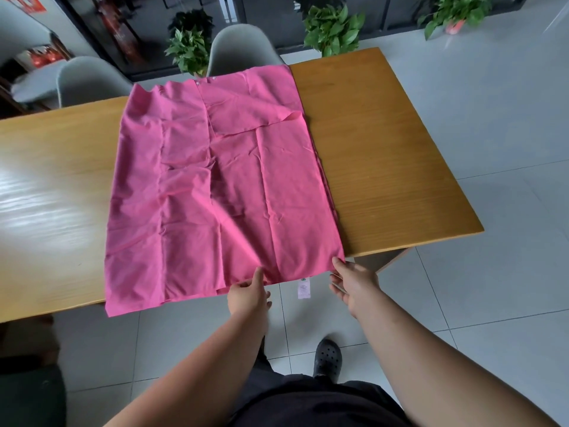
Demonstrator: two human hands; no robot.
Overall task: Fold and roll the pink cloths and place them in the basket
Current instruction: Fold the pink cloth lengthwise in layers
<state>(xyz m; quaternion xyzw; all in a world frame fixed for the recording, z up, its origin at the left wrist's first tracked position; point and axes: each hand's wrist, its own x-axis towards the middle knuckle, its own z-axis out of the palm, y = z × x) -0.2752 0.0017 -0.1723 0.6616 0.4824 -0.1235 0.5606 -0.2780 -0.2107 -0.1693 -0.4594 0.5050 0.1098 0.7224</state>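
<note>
A: Cloth?
B: Pink cloth (215, 186) flat on counter (385, 155), near hem overhanging.
A: Hands?
B: Left hand (248, 295) pinches hem, fingertips hidden underneath; right hand (354, 283) spread, touching corner. Tag (304, 288) blurred, unreadable.

Counter (385, 155): wooden, with pale glare on its left part.
Floor (508, 118): light grey tiles around the counter.
Chairs (240, 47): two grey shells at the counter's far side.
Plants (332, 29): three leafy green ones beyond the counter.
Wall (271, 13): dark glass, farthest from the counter.
</note>
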